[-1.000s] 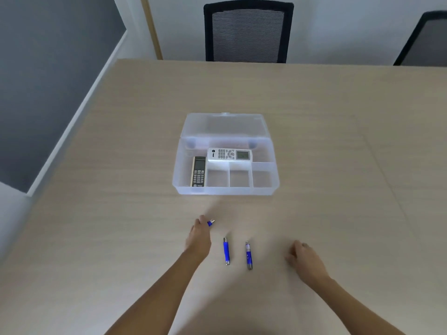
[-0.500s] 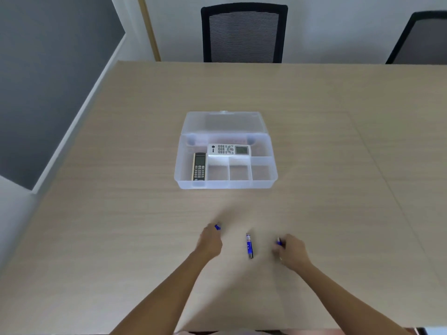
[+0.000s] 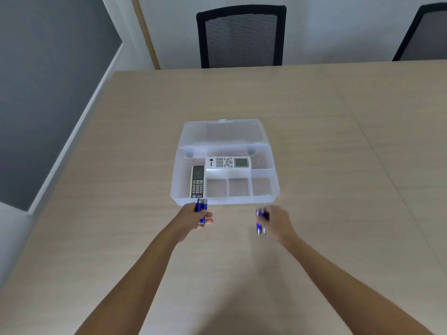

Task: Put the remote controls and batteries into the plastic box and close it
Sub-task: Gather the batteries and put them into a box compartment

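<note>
A clear plastic box stands open on the table, its lid folded back. A white remote lies across its rear compartment. A dark remote lies in the left compartment. My left hand grips two blue batteries just in front of the box's near left corner. My right hand holds blue batteries, blurred, a little in front of the box's near right side.
The wooden table stretches wide around the box. A black mesh chair stands at the far edge and another chair at the far right. The table's left edge runs beside a grey wall.
Both hands picked the batteries off the table and moved forward toward the box. No batteries lie on the table now.
</note>
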Motion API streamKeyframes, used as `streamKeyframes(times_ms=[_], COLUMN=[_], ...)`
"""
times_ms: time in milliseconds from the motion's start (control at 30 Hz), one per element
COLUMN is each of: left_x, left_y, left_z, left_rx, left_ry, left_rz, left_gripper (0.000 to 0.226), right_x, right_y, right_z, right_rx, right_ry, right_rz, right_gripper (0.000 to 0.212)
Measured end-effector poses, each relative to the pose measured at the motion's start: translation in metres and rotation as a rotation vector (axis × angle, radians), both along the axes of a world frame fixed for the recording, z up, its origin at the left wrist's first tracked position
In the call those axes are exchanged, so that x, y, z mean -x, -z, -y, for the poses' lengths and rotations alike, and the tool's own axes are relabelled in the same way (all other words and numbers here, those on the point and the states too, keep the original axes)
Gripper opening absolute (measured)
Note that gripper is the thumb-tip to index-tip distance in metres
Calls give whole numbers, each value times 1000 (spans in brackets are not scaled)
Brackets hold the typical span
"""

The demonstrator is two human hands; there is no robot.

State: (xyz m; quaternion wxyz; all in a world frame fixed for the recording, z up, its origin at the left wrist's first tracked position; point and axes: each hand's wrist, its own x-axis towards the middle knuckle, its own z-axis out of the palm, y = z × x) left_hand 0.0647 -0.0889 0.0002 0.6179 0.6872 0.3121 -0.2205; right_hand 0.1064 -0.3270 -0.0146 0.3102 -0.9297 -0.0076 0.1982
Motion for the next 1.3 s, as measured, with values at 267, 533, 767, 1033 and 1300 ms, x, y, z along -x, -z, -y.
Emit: streamKeyframes(times_ms=[267, 533, 767, 1033, 1300], left_x=[-50, -86, -143, -166, -85], left_y=[-2, -3, 18, 46, 28], left_z=[2, 47, 139, 168, 46], left_rx=[-55, -155, -344, -539, -758], left_ry=[-1, 162, 476, 664, 182], left_rz=[80, 170, 159, 72, 544], left_gripper=[15, 46, 33, 26, 69], right_x=[-127, -184, -277, -296, -316], right_y=[4, -12, -46, -10, 23], right_z=[-36, -26, 9, -26, -36], right_rx=[189, 179, -21, 18, -94], right_ry=[-33, -76, 115, 138, 167], right_rz=[-138, -352, -87, -101, -294], right_gripper=[41, 39, 11, 44, 33])
